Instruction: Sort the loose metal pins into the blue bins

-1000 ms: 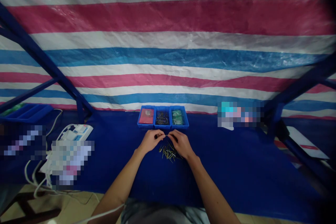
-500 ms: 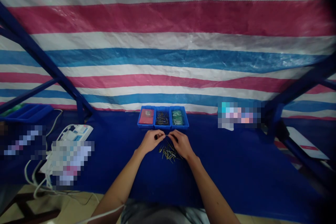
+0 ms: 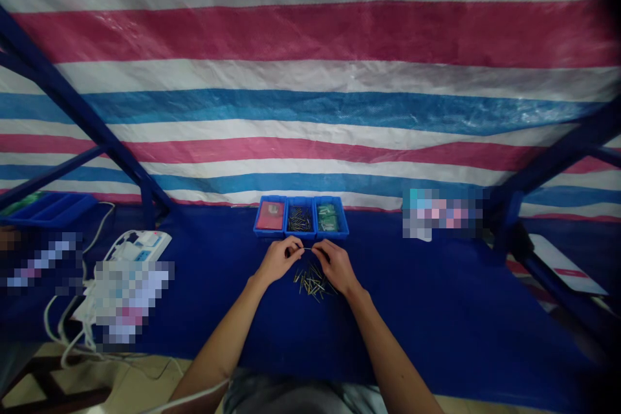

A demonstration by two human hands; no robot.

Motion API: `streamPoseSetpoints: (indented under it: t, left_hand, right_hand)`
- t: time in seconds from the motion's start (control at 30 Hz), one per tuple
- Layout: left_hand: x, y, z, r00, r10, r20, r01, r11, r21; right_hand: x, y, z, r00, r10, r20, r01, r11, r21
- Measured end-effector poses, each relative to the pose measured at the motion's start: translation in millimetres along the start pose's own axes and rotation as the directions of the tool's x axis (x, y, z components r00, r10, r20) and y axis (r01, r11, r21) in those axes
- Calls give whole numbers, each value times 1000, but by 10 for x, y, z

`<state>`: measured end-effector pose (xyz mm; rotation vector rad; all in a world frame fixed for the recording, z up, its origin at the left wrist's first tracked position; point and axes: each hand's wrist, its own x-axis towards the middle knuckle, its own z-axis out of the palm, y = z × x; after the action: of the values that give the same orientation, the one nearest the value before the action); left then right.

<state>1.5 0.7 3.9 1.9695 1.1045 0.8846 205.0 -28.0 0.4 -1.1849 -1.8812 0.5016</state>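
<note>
Between the fingertips of both hands a thin metal pin is held level, one end in each pinch. My left hand is closed on its left end and my right hand on its right end. Just below the hands, a loose pile of thin gold and silver-coloured pins lies on the blue table cover. Beyond the hands stand three blue bins in a row. The left bin has a pink piece in it, the middle bin many dark thin pins, the right bin small clear packets on green.
A white power strip with cables lies on the left, near blurred items. Further left is a blue divided tray. Blue frame bars slope up on both sides. A striped plastic sheet hangs behind. A white flat box lies far right.
My fingertips have drawn very slightly apart, and a little more of the pin shows between them. The pile and the bins look the same.
</note>
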Motion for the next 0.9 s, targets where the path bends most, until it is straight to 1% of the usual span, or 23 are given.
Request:
streamPoseSetpoints:
  t: [0.57,0.9]
  left_hand:
    - [-7,44,-23,999,-4,32,5,1000,-24]
    - [-11,26,-18,999,-9,36,10,1000,-28]
  right_hand:
    - [2,7,0,1000,2,1,-2,1000,-3]
    - [0,13,10,1000,2,-3,-2,1000,-16]
